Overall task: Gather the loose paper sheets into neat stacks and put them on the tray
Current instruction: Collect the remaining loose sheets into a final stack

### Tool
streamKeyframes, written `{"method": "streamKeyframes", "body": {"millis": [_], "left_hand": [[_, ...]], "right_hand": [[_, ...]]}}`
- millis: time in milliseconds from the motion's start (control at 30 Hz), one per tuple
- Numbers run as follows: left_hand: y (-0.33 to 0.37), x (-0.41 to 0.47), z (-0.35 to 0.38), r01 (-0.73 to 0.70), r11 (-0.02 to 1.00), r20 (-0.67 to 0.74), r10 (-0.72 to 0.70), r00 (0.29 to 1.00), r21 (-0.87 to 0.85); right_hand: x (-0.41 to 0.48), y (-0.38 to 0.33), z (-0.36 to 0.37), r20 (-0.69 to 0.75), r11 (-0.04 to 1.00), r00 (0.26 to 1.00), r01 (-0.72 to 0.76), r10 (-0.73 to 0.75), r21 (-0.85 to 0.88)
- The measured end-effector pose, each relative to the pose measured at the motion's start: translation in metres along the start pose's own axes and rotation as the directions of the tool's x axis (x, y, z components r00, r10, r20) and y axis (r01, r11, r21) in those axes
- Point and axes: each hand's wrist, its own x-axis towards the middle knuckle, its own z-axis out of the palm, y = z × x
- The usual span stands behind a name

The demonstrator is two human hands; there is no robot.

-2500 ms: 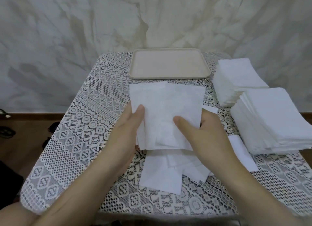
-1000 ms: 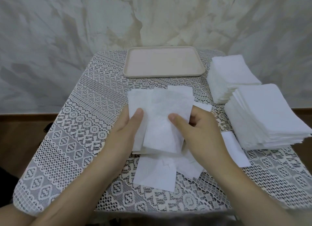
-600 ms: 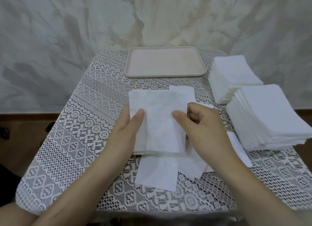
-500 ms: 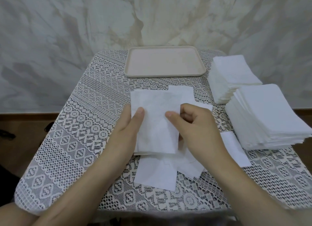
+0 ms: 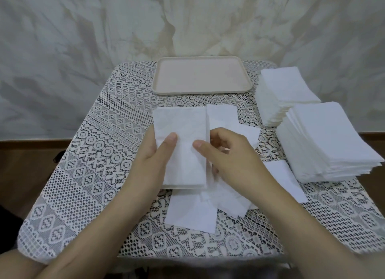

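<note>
The left hand (image 5: 154,155) holds a small bundle (image 5: 185,132) of white sheets by its left edge, thumb laid on top, the other fingers hidden beneath. The right hand (image 5: 229,155) pinches the bundle's right edge, thumb on the top sheet and fingers curled in against the side. The bundle's left, top and bottom edges look fairly even, while one sheet (image 5: 221,116) juts out past its right edge at the top. The bundle sits over the middle of the table (image 5: 68,233), above loose sheets (image 5: 191,214) that overlap at odd angles on the lace cloth (image 5: 100,153). I cannot tell whether it rests on them or is lifted. One more loose sheet lies near the foot of the near stack (image 5: 325,141). The tray (image 5: 200,76) lies flat at the table's far edge, well apart from the bundle, with a strip of open cloth between them. The far stack (image 5: 285,91) stands just beside the tray's right rim. The near stack stands in front of it, its edges slightly fanned, reaching toward the table's right edge. Open cloth runs from the left hand out to the table's left edge and rounded corners. A pale mottled wall (image 5: 83,49) stands behind the table.
</note>
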Motion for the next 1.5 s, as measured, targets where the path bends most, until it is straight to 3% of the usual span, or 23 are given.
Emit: {"method": "streamKeyframes", "body": {"millis": [133, 300, 500, 667, 833, 933, 1033, 1100, 1333, 1500], "left_hand": [[-0.002, -0.002, 0.001, -0.011, 0.999, 0.018, 0.01, 1.0, 0.044], [-0.004, -0.002, 0.002, -0.02, 0.997, 0.053, 0.015, 0.998, 0.081], [-0.001, 0.007, -0.002, 0.129, 0.991, 0.036, -0.128, 0.991, -0.045], [0.0, 0.02, -0.022, 0.157, 0.987, -0.076, -0.159, 0.984, -0.029], [0.0, 0.025, -0.038, 0.172, 0.985, -0.106, -0.172, 0.979, -0.006], [0.0, 0.023, -0.038, 0.168, 0.986, -0.091, -0.168, 0.982, -0.009], [-0.001, 0.023, -0.04, 0.167, 0.986, -0.1, -0.169, 0.981, -0.021], [-0.001, 0.024, -0.041, 0.161, 0.987, -0.103, -0.162, 0.981, -0.021], [0.0, 0.025, -0.042, 0.168, 0.986, -0.113, -0.169, 0.979, -0.014], [0.001, 0.022, -0.038, 0.163, 0.987, -0.1, -0.161, 0.982, 0.011]], "right_hand": [[0.002, -0.006, 0.006, 0.037, 0.991, 0.995, 0.098, -0.095, -0.096], [0.004, -0.009, 0.005, 0.114, 0.96, 0.99, 0.106, -0.079, -0.258], [0.007, -0.005, 0.001, 0.13, 0.976, 0.987, 0.116, -0.093, -0.185], [0.022, 0.0, -0.018, -0.022, 0.97, 0.989, 0.139, -0.146, -0.198], [0.038, -0.011, -0.032, -0.1, 0.9, 0.974, 0.147, -0.205, -0.41], [0.058, -0.021, -0.028, -0.031, 0.847, 0.989, 0.11, -0.147, -0.521], [0.075, -0.026, -0.019, 0.053, 0.773, 0.999, 0.025, 0.011, -0.633], [0.08, -0.022, -0.016, 0.075, 0.779, 0.993, -0.022, 0.088, -0.627], [0.042, -0.01, -0.047, -0.111, 0.831, 0.994, -0.046, -0.019, -0.554], [0.009, 0.005, -0.052, -0.091, 0.8, 0.995, -0.078, 0.029, -0.594]]}}
